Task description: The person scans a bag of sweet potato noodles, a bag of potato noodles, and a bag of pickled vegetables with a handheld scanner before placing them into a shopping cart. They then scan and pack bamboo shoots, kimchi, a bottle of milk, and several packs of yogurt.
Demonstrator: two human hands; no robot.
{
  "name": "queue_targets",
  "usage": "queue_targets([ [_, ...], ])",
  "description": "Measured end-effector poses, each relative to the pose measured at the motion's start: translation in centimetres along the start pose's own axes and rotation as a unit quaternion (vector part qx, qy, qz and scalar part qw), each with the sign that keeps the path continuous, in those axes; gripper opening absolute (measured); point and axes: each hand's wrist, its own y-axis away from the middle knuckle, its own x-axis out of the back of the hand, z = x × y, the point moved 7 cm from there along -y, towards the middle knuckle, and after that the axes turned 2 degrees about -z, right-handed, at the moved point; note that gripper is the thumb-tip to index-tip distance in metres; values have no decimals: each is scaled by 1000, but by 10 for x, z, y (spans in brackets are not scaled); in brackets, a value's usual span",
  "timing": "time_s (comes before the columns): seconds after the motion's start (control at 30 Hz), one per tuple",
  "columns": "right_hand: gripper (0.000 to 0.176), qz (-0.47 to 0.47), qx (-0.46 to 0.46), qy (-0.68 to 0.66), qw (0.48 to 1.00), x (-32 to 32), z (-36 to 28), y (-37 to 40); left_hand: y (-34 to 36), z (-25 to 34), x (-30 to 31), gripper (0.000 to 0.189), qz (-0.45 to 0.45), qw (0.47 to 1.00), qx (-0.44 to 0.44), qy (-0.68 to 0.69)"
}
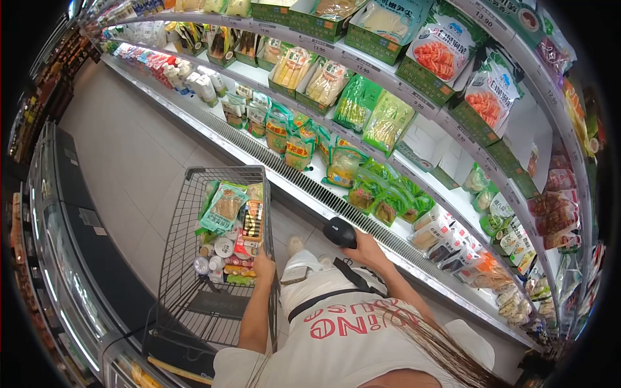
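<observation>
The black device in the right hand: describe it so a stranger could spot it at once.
Find the wire shopping cart beside the long chilled shelf. Between them the right hand holds the black device, the only dark rounded thing there against the pale floor.

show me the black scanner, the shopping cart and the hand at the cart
scanner (339,231), head view, top of its black head
shopping cart (172,258), head view, its left wire wall
left hand (263,266), head view, back of the hand
</observation>
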Motion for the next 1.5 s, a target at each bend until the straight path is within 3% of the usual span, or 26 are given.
queue_targets([
  [0.13,48,-7,-2,-5,1000,-15,14,-9,-17,-2,10,55,23,997,-70,-8],
  [0.37,50,-23,-26,49,998,-37,18,-48,-62,-17,38,62,11,993,-102,56],
  [0.47,49,-24,-38,87,995,-53,19,-78,-86,-26,57,64,13,995,-89,36],
  [0.6,47,-29,-53,143,988,-88,28,-129,-103,-17,101,51,5,998,-59,3],
  [0.7,44,-8,-11,122,992,-109,28,-162,-130,-35,109,48,-15,999,-46,21],
  [0.8,42,17,-13,164,986,-117,-4,-185,-163,-57,111,51,19,995,-84,-42],
  [1.1,47,-22,-29,171,985,-153,-58,-263,-230,-75,183,49,17,996,-86,-4],
  [1.2,43,-4,12,149,989,-157,-69,-290,-256,-79,208,47,22,999,-45,-11],
  [1.3,43,12,9,136,991,-158,-82,-318,-291,-93,222,46,39,996,-85,6],
  [1.5,42,23,-2,97,995,-152,-134,-385,-355,-112,261,42,57,995,-79,9],
])
